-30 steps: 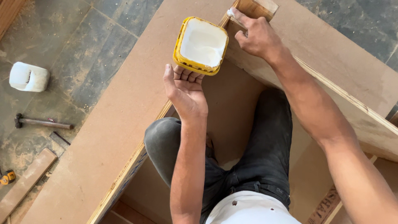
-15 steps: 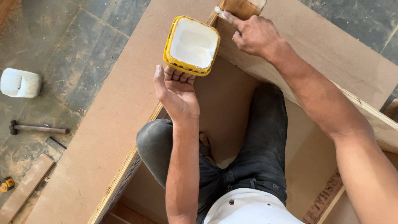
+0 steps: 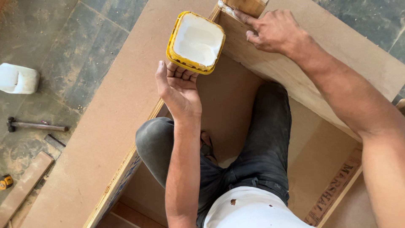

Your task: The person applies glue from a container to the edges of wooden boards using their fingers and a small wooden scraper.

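My left hand (image 3: pixel 179 86) holds up a square yellow tub (image 3: pixel 195 41) filled with white glue, fingers under its near rim. My right hand (image 3: pixel 274 30) reaches to the far corner of the brown board box, its index finger smeared white and pressed on the top edge of a board joint (image 3: pixel 236 9). I am sitting inside the box with my dark-trousered legs (image 3: pixel 261 139) folded on its floor.
A wide brown board panel (image 3: pixel 105 122) leans out to the left and another (image 3: pixel 350 55) to the right. On the tiled floor at the left lie a white plastic can (image 3: pixel 17 78), a hammer (image 3: pixel 36 125), a wood strip (image 3: pixel 23 185) and a yellow tape measure (image 3: pixel 6 182).
The tub and my left hand sit slightly lower and further right in view. My right hand has slid along the board edge toward the corner, its finger still spreading glue.
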